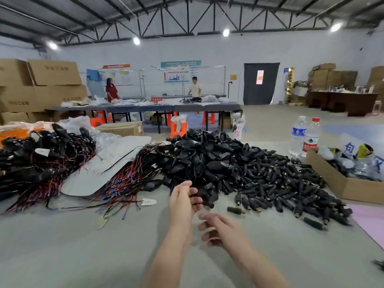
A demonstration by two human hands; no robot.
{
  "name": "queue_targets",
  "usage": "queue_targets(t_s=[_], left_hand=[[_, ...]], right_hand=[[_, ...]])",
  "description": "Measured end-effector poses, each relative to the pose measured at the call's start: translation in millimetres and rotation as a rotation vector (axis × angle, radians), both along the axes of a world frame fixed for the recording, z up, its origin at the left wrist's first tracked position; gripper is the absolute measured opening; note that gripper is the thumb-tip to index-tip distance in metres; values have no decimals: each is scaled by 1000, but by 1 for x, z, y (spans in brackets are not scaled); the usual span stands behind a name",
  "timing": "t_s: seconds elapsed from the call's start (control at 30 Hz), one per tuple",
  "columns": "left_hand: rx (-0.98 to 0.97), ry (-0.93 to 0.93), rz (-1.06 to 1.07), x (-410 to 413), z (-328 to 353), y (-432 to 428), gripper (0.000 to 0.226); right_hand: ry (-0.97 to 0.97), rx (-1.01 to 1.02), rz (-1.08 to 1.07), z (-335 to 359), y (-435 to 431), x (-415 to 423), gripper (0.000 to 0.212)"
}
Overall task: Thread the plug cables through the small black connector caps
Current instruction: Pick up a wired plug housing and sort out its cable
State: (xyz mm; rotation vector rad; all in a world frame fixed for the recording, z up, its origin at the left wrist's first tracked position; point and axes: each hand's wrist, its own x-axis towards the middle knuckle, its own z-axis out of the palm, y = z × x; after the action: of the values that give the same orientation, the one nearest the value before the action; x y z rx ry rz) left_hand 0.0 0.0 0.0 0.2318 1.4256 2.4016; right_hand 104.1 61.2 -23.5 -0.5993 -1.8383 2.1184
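Over a grey desk (83, 246), the right hand (221, 228) hovers blurred, its grip impossible to tell, as the left hand (182, 201) pinches a black cap (208, 201) at the near edge of heaped caps (280, 183), cables (128, 175) piled farther left.

I have only 1 camera, up on my head. It looks forward and a bit down over the bench (72, 246). My left hand (182, 201) and right hand (220, 227) are close under it; the far wall (228, 50) is way back.
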Motion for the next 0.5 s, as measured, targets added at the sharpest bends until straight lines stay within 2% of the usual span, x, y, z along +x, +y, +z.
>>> queue_targets(t_s=[0.2, 0.37, 0.5], left_hand=[[-402, 274, 148, -98, -1, 27, 23], [-1027, 550, 242, -204, -7, -4, 18], [-1217, 601, 267, -258, -9, -20, 14]], right_hand=[[127, -136, -151, 18, 42, -68, 17], [191, -147, -170, 27, 73, -103, 23], [204, -136, -213, 19, 92, -118, 28]])
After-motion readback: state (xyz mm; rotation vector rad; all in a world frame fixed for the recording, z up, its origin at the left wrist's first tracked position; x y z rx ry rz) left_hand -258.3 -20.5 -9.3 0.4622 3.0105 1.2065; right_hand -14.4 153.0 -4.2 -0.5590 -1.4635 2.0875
